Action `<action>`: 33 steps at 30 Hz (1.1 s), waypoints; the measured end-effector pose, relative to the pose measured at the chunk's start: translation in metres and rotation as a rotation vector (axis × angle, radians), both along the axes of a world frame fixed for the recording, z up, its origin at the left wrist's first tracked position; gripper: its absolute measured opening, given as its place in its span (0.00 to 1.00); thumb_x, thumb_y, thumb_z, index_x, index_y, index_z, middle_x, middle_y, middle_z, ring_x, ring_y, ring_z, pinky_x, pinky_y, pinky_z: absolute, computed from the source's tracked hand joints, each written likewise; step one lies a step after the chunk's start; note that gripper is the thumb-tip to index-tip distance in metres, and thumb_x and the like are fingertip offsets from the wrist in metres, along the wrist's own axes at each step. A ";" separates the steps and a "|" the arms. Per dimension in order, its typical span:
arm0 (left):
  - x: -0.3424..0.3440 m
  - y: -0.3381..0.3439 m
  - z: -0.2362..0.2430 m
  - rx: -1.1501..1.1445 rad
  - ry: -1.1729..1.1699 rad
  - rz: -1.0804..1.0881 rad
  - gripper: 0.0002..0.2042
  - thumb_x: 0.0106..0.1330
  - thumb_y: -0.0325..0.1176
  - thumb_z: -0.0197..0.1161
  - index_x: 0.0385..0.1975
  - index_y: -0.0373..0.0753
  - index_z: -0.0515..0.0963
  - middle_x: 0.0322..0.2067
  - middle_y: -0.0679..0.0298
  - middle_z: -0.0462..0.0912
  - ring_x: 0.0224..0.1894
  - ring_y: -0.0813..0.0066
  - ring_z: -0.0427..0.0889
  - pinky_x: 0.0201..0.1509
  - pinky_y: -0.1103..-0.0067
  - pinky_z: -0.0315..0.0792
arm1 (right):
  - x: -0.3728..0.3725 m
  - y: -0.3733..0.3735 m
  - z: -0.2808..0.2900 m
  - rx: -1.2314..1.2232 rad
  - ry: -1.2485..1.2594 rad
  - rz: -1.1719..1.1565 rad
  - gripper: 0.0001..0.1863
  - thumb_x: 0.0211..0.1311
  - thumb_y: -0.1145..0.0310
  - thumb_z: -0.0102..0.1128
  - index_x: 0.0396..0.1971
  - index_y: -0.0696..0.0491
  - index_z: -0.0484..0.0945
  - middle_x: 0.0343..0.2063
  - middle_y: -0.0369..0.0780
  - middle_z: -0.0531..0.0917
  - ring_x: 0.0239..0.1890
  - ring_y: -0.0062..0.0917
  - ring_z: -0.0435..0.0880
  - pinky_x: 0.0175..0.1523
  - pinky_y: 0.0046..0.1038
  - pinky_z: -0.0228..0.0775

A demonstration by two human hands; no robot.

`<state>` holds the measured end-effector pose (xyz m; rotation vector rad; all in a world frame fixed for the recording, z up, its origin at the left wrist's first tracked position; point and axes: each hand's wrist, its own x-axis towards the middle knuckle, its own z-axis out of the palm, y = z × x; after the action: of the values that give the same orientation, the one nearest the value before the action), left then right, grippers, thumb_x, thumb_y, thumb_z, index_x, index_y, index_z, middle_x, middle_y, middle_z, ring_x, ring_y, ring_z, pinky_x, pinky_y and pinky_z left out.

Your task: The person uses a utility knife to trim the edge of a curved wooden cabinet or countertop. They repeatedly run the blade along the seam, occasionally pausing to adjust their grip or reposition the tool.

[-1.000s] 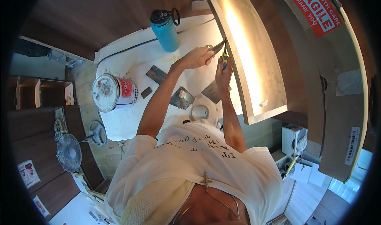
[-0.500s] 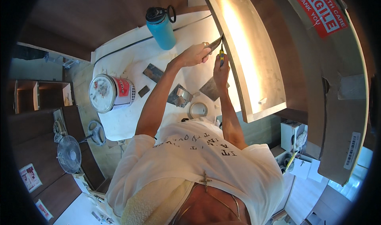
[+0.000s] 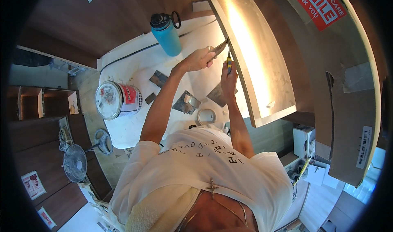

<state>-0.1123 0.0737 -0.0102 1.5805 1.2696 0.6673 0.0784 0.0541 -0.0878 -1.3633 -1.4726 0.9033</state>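
My left hand point(image 3: 198, 60) is closed around a thin dark pointed piece point(image 3: 220, 48), whose tip meets the edge of a pale lit board point(image 3: 262, 60). Its exact kind cannot be made out. Just to the right, my right hand point(image 3: 228, 80) grips a yellow-and-dark utility knife point(image 3: 229, 64), pointing away from me beside the same edge. Below both hands, dark flat sample pieces point(image 3: 158, 79) lie on the white worktop point(image 3: 123, 135), with a roll of tape point(image 3: 206, 116) near my shirt.
A blue bottle point(image 3: 168, 41) stands at the back, and a large paint can point(image 3: 109, 100) at the left. Beyond the worktop's left side is a fan point(image 3: 75, 163). On the right, a big cardboard sheet point(image 3: 348, 121) rises close by; a white box point(image 3: 303, 141) sits lower.
The view has shifted slightly, so the surroundings sit a little lower and to the right on the left side. Both hands keep their holds at the board's edge, nearly unmoved.
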 end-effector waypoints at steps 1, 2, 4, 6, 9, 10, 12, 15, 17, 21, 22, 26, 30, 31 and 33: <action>0.001 0.000 -0.005 0.020 -0.036 0.004 0.14 0.75 0.39 0.49 0.47 0.35 0.75 0.27 0.65 0.75 0.29 0.76 0.73 0.35 0.77 0.71 | -0.006 0.006 0.003 0.031 0.021 -0.018 0.15 0.77 0.60 0.51 0.42 0.59 0.73 0.22 0.37 0.71 0.24 0.19 0.67 0.29 0.27 0.63; 0.002 0.000 -0.008 0.040 -0.075 0.011 0.14 0.76 0.39 0.48 0.46 0.35 0.75 0.27 0.65 0.74 0.29 0.77 0.72 0.35 0.77 0.71 | -0.009 0.011 0.003 0.042 0.038 -0.014 0.15 0.77 0.60 0.51 0.42 0.59 0.73 0.22 0.37 0.71 0.24 0.19 0.67 0.30 0.27 0.63; 0.002 0.000 -0.012 0.062 -0.073 0.016 0.14 0.76 0.39 0.49 0.47 0.35 0.75 0.28 0.65 0.74 0.29 0.77 0.72 0.36 0.77 0.71 | -0.013 0.019 -0.002 0.063 0.074 -0.006 0.15 0.77 0.60 0.52 0.42 0.59 0.74 0.23 0.37 0.72 0.24 0.19 0.68 0.30 0.27 0.63; 0.004 -0.001 -0.013 0.060 -0.059 0.012 0.14 0.76 0.38 0.49 0.47 0.34 0.75 0.28 0.65 0.74 0.29 0.77 0.72 0.36 0.77 0.71 | -0.012 0.027 -0.010 0.131 0.052 -0.003 0.15 0.77 0.61 0.51 0.42 0.59 0.74 0.23 0.37 0.72 0.25 0.19 0.68 0.31 0.27 0.64; 0.003 -0.001 -0.014 0.065 -0.022 0.012 0.14 0.76 0.38 0.50 0.48 0.34 0.75 0.30 0.63 0.75 0.30 0.76 0.72 0.37 0.76 0.72 | -0.014 0.034 -0.016 0.256 0.015 -0.023 0.14 0.77 0.61 0.51 0.42 0.60 0.74 0.24 0.38 0.73 0.25 0.20 0.70 0.31 0.28 0.65; 0.005 -0.002 -0.015 0.082 -0.021 0.017 0.14 0.76 0.37 0.50 0.47 0.34 0.75 0.30 0.63 0.75 0.30 0.75 0.72 0.37 0.76 0.72 | -0.014 0.034 -0.017 0.302 0.001 -0.035 0.14 0.77 0.61 0.51 0.42 0.60 0.74 0.24 0.38 0.74 0.26 0.21 0.70 0.31 0.29 0.66; 0.005 -0.003 -0.015 0.081 -0.019 0.033 0.14 0.76 0.38 0.50 0.47 0.33 0.75 0.30 0.62 0.75 0.30 0.75 0.73 0.38 0.76 0.72 | -0.017 0.031 -0.015 0.256 0.032 -0.038 0.14 0.77 0.62 0.51 0.43 0.59 0.74 0.24 0.39 0.75 0.25 0.22 0.71 0.31 0.31 0.66; 0.004 -0.005 -0.015 0.044 -0.016 0.052 0.14 0.76 0.38 0.50 0.46 0.33 0.75 0.30 0.62 0.76 0.29 0.74 0.73 0.38 0.76 0.72 | -0.017 0.028 -0.019 0.172 0.010 -0.033 0.13 0.77 0.62 0.51 0.44 0.58 0.74 0.22 0.42 0.76 0.23 0.25 0.72 0.30 0.33 0.67; 0.004 -0.003 -0.013 0.043 -0.017 0.052 0.14 0.76 0.38 0.50 0.46 0.33 0.75 0.30 0.62 0.76 0.29 0.74 0.73 0.38 0.76 0.72 | -0.015 0.027 -0.027 0.173 -0.021 -0.047 0.12 0.76 0.62 0.51 0.45 0.57 0.74 0.21 0.43 0.76 0.22 0.26 0.73 0.29 0.34 0.66; 0.003 -0.002 -0.006 0.028 0.011 0.012 0.15 0.75 0.38 0.50 0.47 0.33 0.75 0.32 0.61 0.76 0.30 0.74 0.73 0.39 0.76 0.72 | -0.010 0.026 -0.033 0.194 -0.063 -0.061 0.12 0.76 0.62 0.50 0.45 0.56 0.73 0.20 0.45 0.76 0.21 0.28 0.75 0.28 0.36 0.66; 0.004 -0.004 -0.006 0.001 0.002 0.023 0.14 0.75 0.37 0.51 0.48 0.33 0.75 0.33 0.60 0.77 0.32 0.73 0.74 0.41 0.75 0.73 | -0.007 0.023 -0.031 0.173 -0.072 -0.050 0.12 0.76 0.62 0.50 0.46 0.55 0.72 0.20 0.45 0.76 0.21 0.29 0.76 0.28 0.36 0.67; 0.005 -0.008 -0.007 0.275 -0.041 0.082 0.13 0.74 0.37 0.46 0.32 0.35 0.72 0.24 0.63 0.74 0.26 0.72 0.73 0.36 0.74 0.69 | 0.011 -0.012 -0.027 -0.135 -0.085 -0.014 0.12 0.76 0.60 0.49 0.47 0.54 0.72 0.20 0.45 0.77 0.21 0.29 0.76 0.29 0.36 0.67; -0.001 0.001 -0.031 0.388 -0.004 0.066 0.16 0.75 0.38 0.45 0.27 0.36 0.71 0.20 0.64 0.73 0.24 0.73 0.72 0.33 0.74 0.68 | 0.011 -0.031 -0.008 -0.104 -0.116 0.011 0.12 0.76 0.61 0.50 0.46 0.53 0.72 0.20 0.44 0.78 0.21 0.28 0.75 0.29 0.35 0.66; 0.002 0.000 -0.030 0.333 -0.015 0.054 0.16 0.75 0.38 0.45 0.27 0.36 0.71 0.20 0.65 0.73 0.24 0.74 0.71 0.33 0.74 0.68 | 0.005 -0.024 -0.004 0.008 0.007 -0.009 0.11 0.76 0.62 0.51 0.45 0.55 0.73 0.19 0.42 0.77 0.21 0.26 0.74 0.28 0.34 0.65; 0.006 -0.005 -0.013 0.217 -0.020 0.071 0.15 0.76 0.39 0.45 0.30 0.36 0.71 0.20 0.66 0.73 0.23 0.75 0.71 0.32 0.75 0.67 | -0.004 -0.002 -0.004 0.097 0.024 -0.023 0.12 0.76 0.62 0.52 0.44 0.56 0.73 0.19 0.42 0.76 0.21 0.25 0.72 0.28 0.33 0.65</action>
<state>-0.1067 0.0691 -0.0227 1.7047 1.2774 0.8878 0.0742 0.0518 -0.0923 -1.2912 -1.4610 0.8201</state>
